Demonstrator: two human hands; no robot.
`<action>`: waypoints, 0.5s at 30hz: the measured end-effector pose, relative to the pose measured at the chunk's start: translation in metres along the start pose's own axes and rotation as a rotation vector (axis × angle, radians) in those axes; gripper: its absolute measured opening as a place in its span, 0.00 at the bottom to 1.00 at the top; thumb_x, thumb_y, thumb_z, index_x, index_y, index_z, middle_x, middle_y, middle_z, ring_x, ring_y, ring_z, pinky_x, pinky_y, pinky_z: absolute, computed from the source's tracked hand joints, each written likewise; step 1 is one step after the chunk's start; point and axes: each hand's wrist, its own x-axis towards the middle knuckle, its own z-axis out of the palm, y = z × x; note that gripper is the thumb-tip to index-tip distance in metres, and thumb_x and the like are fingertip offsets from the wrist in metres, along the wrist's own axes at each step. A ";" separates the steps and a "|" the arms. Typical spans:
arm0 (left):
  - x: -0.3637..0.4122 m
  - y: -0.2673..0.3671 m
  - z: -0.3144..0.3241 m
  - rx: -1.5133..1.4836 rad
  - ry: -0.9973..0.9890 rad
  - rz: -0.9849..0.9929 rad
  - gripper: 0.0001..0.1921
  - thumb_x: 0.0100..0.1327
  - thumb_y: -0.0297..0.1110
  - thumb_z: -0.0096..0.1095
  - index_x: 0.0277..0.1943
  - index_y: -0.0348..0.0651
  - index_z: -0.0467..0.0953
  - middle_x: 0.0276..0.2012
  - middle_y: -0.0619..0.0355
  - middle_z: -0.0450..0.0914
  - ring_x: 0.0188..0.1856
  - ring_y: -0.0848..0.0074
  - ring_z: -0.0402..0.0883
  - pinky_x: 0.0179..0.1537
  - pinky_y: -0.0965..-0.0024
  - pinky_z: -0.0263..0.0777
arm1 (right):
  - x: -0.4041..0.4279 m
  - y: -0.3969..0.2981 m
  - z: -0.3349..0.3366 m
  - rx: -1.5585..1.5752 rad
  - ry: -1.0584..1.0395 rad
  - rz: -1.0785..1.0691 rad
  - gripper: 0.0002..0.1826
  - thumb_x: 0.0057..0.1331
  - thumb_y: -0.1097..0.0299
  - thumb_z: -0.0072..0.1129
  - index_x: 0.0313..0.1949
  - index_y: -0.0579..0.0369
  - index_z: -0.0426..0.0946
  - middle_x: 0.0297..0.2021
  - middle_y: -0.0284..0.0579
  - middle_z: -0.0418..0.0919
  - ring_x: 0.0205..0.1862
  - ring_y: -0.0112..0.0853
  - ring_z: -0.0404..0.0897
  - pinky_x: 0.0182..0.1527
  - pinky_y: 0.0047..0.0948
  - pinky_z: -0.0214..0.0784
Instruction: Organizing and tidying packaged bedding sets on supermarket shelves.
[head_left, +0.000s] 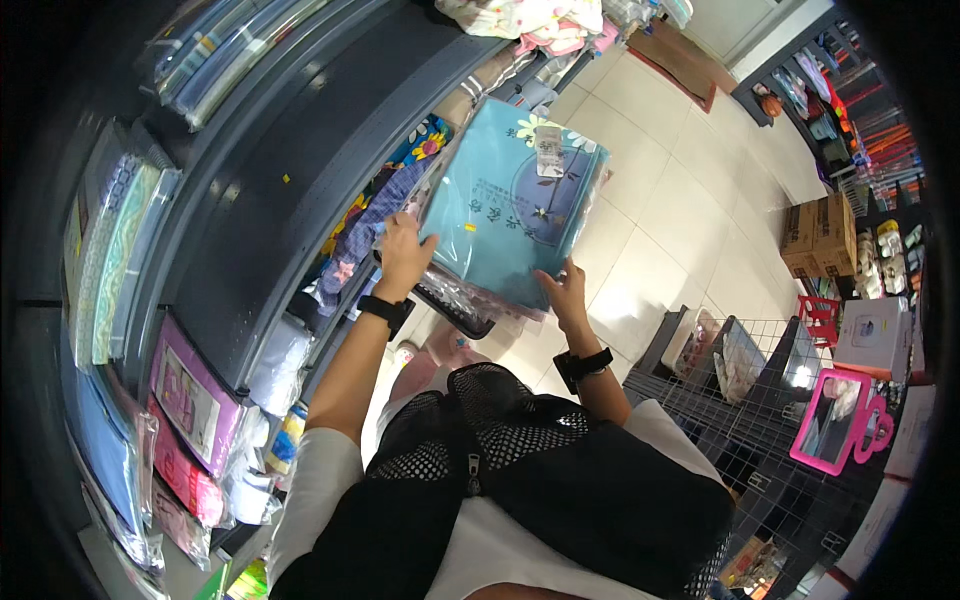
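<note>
A flat teal bedding package (487, 195) in clear plastic lies before me, with flower prints, writing and a white label on its front. Under it are more plastic-wrapped packages (457, 289), above a black tray-like edge (472, 326). My right hand (568, 296) grips the teal package's near right corner, thumb on top and fingers along the side. At the near left corner, my left hand (405, 255) touches the wrapping with its thumb by the package's edge; its fingertips are partly hidden, so its grip is unclear.
A dark metal shelf (255, 150) runs along my left, with wrapped bedding (112, 247) on it. Patterned fabric (375, 210) is on the level below. A wire grid rack (720, 420) stands at right, near a pink-framed mirror (831, 420). Cardboard boxes (817, 236) sit beyond the tiled floor (660, 187).
</note>
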 end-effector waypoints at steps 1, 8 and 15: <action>0.010 -0.003 0.001 -0.309 -0.205 -0.207 0.19 0.47 0.32 0.66 0.35 0.30 0.65 0.39 0.44 0.71 0.37 0.60 0.74 0.33 0.62 0.72 | 0.002 0.004 0.002 -0.004 -0.008 -0.002 0.31 0.50 0.63 0.62 0.52 0.60 0.65 0.35 0.52 0.67 0.39 0.39 0.68 0.41 0.32 0.63; 0.035 -0.008 -0.051 -1.287 -0.780 -0.638 0.29 0.52 0.23 0.55 0.58 0.34 0.57 0.48 0.50 0.70 0.45 0.69 0.75 0.38 0.67 0.77 | -0.018 -0.031 0.025 0.266 0.305 -0.041 0.25 0.54 0.67 0.62 0.48 0.65 0.66 0.33 0.42 0.75 0.33 0.27 0.73 0.37 0.23 0.65; -0.005 0.004 -0.061 -1.523 -0.803 -0.496 0.33 0.52 0.20 0.54 0.62 0.38 0.52 0.55 0.52 0.63 0.54 0.69 0.67 0.49 0.62 0.70 | -0.012 -0.040 -0.038 0.502 -0.272 0.192 0.27 0.58 0.66 0.56 0.55 0.63 0.60 0.46 0.44 0.71 0.45 0.29 0.69 0.47 0.25 0.62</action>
